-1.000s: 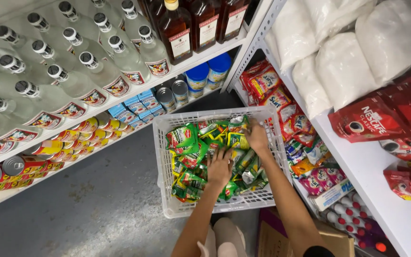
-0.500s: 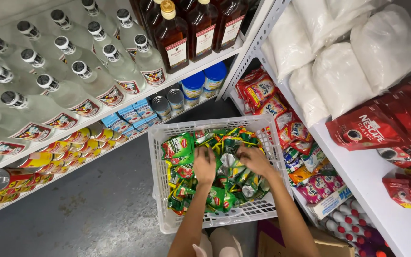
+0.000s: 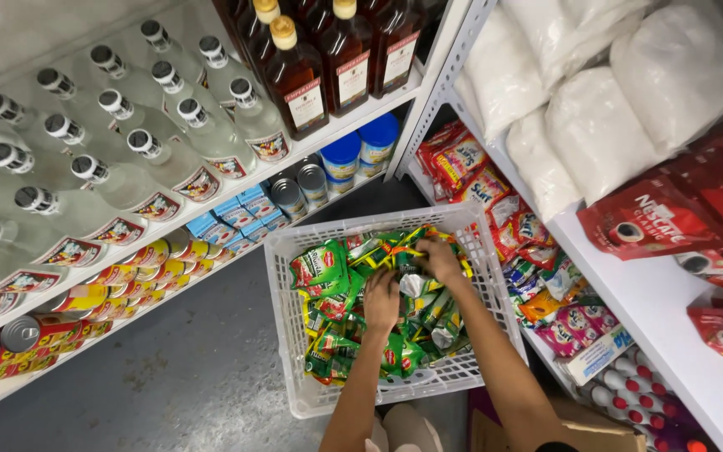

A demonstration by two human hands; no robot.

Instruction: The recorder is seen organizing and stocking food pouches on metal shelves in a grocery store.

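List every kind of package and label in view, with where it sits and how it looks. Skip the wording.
Green pouches: heaped in the white basket, under both hands; red-trimmed.
Clear bottles: left upper shelf, red-edged labels.
Dark bottles: top centre, pale labels.
Blue tubs: lower shelf, round.
White bags: right shelf, plump.
Red pouches: right shelf edge.
Bright sachets: lower right shelf.

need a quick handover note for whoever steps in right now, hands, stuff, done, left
Left hand: palm down on the green sachets in the white basket; grip hidden.
Right hand: deeper in the basket, at the far end of the pile; grip hidden.
Basket sits on the grey floor between two shelf units, and is full of sachets.
Done: nothing lifted out at this moment.
Left: the whole pile remains in the basket.
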